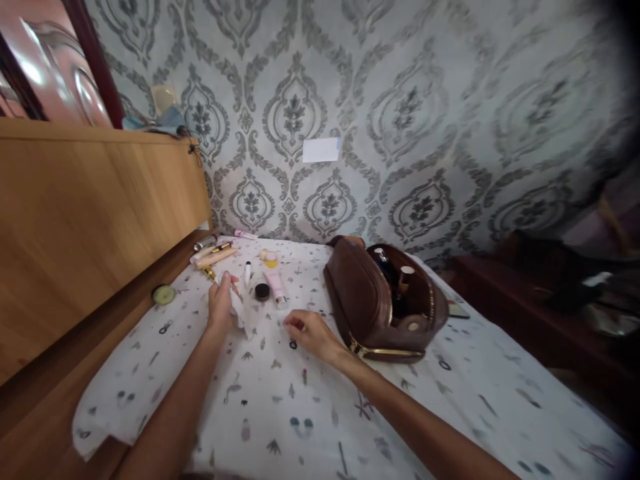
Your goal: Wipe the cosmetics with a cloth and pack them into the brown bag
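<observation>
My left hand is closed around a crumpled white tissue, which hangs down on its right side. Just right of the tissue are a small jar with a black lid and a pale pink tube. A small white tube lies behind them. My right hand hovers low over the patterned cloth, its fingers curled in, with nothing visible in them. Beside that hand stands a brown cosmetic bag, unzipped, with a few bottles inside.
Several slim cosmetics lie at the back left of the white cloth. A round green item sits at the cloth's left edge, beside a wooden cabinet. Near the wall is a yellow-and-clear container. A patterned wall closes off the back.
</observation>
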A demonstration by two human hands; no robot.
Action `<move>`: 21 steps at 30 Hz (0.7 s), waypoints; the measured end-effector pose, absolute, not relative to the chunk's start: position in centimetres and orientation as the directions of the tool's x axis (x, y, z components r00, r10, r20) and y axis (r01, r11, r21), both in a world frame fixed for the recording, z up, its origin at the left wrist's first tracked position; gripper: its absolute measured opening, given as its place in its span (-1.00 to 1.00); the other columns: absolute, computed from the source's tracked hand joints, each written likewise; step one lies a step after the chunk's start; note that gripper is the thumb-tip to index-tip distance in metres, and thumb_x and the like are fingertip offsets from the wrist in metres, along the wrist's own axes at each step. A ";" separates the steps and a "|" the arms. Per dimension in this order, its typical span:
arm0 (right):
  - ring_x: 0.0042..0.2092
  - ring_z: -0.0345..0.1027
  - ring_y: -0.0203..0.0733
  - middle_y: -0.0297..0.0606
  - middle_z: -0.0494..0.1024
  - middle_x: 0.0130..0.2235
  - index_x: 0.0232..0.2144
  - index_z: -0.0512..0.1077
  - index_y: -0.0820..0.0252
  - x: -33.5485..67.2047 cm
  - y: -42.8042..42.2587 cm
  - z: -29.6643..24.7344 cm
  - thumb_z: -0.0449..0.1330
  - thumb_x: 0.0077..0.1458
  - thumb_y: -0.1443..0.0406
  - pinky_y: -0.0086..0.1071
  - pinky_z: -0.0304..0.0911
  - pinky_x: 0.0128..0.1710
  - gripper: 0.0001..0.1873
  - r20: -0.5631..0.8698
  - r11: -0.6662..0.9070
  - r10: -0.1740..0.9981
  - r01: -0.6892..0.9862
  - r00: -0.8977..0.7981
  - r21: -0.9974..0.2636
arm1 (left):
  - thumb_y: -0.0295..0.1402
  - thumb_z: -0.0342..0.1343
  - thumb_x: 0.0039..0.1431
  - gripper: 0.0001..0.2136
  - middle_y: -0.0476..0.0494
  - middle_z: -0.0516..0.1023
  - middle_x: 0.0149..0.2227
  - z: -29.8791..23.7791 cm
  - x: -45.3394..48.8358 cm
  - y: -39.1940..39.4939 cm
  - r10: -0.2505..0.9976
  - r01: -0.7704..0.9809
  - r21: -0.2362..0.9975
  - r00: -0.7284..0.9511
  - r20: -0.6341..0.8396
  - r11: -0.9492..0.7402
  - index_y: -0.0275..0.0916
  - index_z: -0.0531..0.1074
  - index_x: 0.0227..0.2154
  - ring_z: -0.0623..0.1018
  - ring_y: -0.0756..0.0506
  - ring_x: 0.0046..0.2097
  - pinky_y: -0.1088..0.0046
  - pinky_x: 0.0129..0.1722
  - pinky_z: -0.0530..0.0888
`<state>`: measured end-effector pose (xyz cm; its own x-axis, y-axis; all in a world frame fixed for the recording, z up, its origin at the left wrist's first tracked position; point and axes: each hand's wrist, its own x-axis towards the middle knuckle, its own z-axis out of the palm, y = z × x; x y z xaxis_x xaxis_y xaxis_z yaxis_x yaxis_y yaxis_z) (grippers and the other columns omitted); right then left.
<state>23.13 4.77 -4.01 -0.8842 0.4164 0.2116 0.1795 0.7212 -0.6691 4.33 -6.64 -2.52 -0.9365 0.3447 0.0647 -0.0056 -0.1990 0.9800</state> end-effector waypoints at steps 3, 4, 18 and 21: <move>-0.36 0.42 -0.26 -0.31 0.58 -0.41 -0.33 0.53 0.20 21.1 4.9 -5.1 0.14 0.07 0.43 -0.45 0.26 -0.34 -0.83 0.235 0.727 0.448 0.199 -0.862 -0.657 | 0.14 0.08 -0.08 -0.54 0.19 0.17 -0.68 -2.7 3.3 -6.7 0.297 -0.045 0.972 -0.954 0.027 -0.233 -0.22 0.35 -0.49 0.20 0.07 -0.65 0.54 -0.62 0.14; -0.34 0.43 -0.25 -0.29 0.58 -0.38 -0.32 0.53 0.20 20.4 4.9 -5.4 0.13 0.08 0.43 -0.44 0.27 -0.32 -0.82 0.243 0.736 0.455 0.208 -0.856 -0.644 | 0.15 0.09 -0.10 -0.54 0.19 0.17 -0.69 -2.7 3.1 -6.7 0.284 -0.054 0.970 -0.959 0.016 -0.238 -0.22 0.34 -0.50 0.19 0.07 -0.66 0.54 -0.63 0.13; 0.09 0.30 0.15 0.03 0.52 0.01 -0.04 0.49 0.18 7.1 3.0 -1.6 0.19 0.14 0.30 -0.01 0.19 0.03 -0.68 0.166 0.934 0.310 0.267 -0.936 -0.240 | 0.06 0.09 -0.06 -0.57 0.09 0.31 -0.63 -3.5 2.9 -6.5 0.267 0.058 0.994 -0.960 0.080 -0.090 -0.27 0.46 -0.45 0.35 -0.03 -0.55 0.46 -0.52 0.27; 0.07 0.35 0.13 0.02 0.54 -0.01 -0.17 0.53 0.21 5.5 3.1 -2.0 0.27 0.06 0.30 0.00 0.20 0.05 -0.75 0.090 0.930 0.342 0.322 -0.936 -0.179 | 0.04 0.07 -0.02 -0.58 0.07 0.32 -0.65 -3.5 2.8 -6.8 0.294 0.117 0.992 -0.948 0.125 -0.047 -0.29 0.50 -0.43 0.36 -0.07 -0.52 0.42 -0.49 0.29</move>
